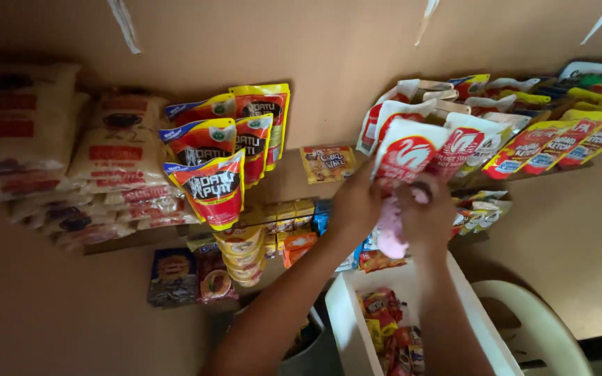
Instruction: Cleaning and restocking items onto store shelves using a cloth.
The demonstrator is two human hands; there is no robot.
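At frame centre, your left hand and right hand together pinch a pink cloth against a white-and-red pouch, above a white bin.

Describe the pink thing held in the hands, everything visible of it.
The pink cloth looks soft and crumpled, like a rag, pale pink with no clear print. It is bunched between the left hand and the right hand, with a rounded lump hanging below them. It sits in front of a white pouch with a red emblem on the shelf and above the white bin. Whether it touches the pouch cannot be told.
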